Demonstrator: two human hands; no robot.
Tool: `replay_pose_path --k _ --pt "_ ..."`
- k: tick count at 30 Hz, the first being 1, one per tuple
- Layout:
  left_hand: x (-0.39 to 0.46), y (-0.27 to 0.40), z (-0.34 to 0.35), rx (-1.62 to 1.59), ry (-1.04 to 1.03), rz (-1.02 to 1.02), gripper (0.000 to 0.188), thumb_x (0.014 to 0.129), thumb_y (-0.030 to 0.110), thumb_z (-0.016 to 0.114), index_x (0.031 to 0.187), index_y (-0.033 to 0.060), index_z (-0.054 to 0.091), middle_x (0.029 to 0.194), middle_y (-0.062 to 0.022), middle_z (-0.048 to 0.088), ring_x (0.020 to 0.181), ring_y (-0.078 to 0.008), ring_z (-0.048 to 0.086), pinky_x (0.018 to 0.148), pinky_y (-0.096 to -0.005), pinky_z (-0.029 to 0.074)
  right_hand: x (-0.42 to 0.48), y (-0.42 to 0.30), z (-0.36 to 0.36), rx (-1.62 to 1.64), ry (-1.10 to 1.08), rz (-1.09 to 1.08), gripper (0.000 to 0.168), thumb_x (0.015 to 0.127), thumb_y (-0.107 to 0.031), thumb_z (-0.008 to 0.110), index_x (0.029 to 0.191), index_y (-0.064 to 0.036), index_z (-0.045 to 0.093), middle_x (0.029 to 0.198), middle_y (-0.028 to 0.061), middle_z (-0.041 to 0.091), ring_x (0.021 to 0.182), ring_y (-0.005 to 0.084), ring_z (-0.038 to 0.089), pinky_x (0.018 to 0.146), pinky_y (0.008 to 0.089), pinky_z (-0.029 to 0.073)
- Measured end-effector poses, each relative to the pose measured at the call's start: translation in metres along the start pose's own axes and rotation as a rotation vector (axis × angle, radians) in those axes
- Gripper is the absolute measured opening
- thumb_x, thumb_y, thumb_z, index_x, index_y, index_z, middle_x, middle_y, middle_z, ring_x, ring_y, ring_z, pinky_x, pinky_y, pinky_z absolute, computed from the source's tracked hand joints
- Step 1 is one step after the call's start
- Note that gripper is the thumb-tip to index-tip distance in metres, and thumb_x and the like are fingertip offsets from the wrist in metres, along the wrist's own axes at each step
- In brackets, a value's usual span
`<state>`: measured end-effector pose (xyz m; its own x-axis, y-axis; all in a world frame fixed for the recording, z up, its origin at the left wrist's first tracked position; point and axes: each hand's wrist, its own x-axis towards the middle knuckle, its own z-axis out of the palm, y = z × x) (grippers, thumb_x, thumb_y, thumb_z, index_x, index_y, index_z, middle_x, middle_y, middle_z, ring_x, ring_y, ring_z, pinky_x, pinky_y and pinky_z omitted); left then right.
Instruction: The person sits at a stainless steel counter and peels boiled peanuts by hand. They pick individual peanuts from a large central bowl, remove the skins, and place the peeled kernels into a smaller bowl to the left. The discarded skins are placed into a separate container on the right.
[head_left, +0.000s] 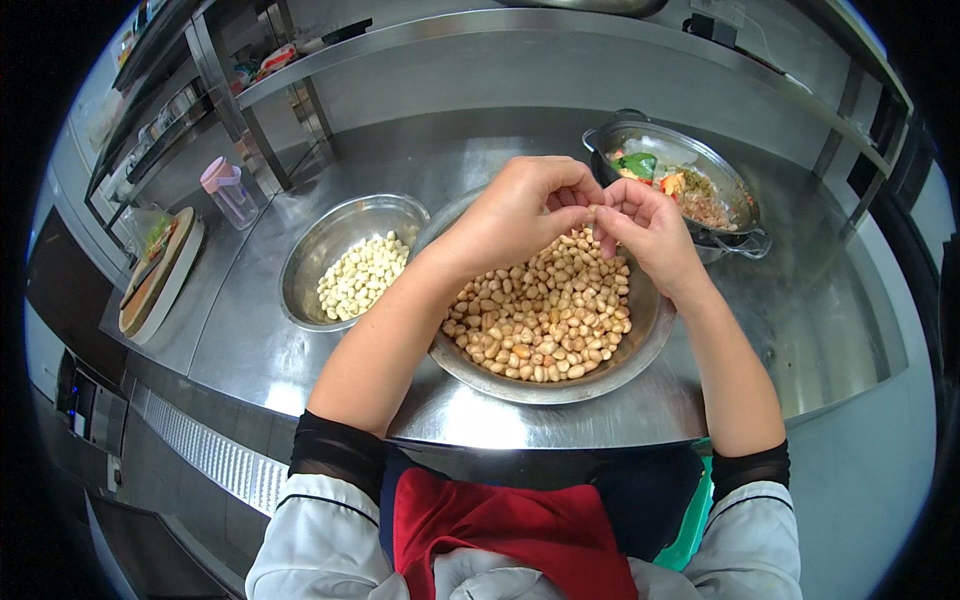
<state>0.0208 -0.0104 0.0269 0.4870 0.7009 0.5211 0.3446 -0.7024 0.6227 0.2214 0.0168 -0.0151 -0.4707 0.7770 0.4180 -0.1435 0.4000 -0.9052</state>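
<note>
Over the far side of a wide metal bowl (555, 394), my left hand (529, 206) and my right hand (649, 229) meet at the fingertips. Pinched between them is a small pale peanut (592, 208), mostly covered by the fingers. Many skin-on peanuts (536, 315), tan and wet-looking, fill the bowl below. To the left, a smaller steel bowl (304, 277) holds a heap of peeled, cream-white peanuts (358, 277). My left forearm hides part of both bowls.
A two-handled steel pot (720, 169) with food scraps stands at the back right. Farther left are a pink-lidded bottle (229, 193) and a round wooden cutting board (154, 281) bearing a knife and a plastic bag. A steel shelf (480, 28) runs above the steel table (247, 330).
</note>
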Motion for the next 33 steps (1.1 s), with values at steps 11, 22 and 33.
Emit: replay_pose_path --k 11,22,33 --pt "0.000 0.000 -0.001 -0.021 -0.047 -0.048 0.011 0.090 0.004 0.068 0.099 -0.0034 0.067 0.087 -0.0055 0.068 0.082 -0.0111 0.066 0.076 -0.0261 0.055 -0.003 -0.005 -0.001 0.055 -0.011 0.056 0.010 0.094 -0.012 0.063 0.092 -0.002 0.060 0.077 0.0035 0.064 0.062 0.0077 0.061 0.057 0.0207 0.051" --pt "0.002 -0.009 -0.005 -0.277 -0.082 -0.082 0.012 0.092 0.005 0.066 0.101 -0.0032 0.065 0.085 -0.0037 0.067 0.079 -0.0086 0.064 0.072 -0.0228 0.053 -0.001 -0.001 -0.002 0.105 0.001 0.016 0.010 0.097 -0.012 0.058 0.094 -0.003 0.060 0.077 0.0040 0.064 0.061 0.0074 0.059 0.056 0.0198 0.049" --pt "0.002 -0.009 -0.004 -0.093 -0.037 -0.052 0.010 0.091 0.005 0.067 0.098 -0.0022 0.066 0.085 -0.0027 0.066 0.080 -0.0077 0.063 0.075 -0.0231 0.053 0.000 0.002 -0.004 0.087 0.003 0.003 0.011 0.098 -0.013 0.061 0.095 -0.001 0.061 0.078 0.0049 0.065 0.062 0.0078 0.061 0.057 0.0196 0.050"
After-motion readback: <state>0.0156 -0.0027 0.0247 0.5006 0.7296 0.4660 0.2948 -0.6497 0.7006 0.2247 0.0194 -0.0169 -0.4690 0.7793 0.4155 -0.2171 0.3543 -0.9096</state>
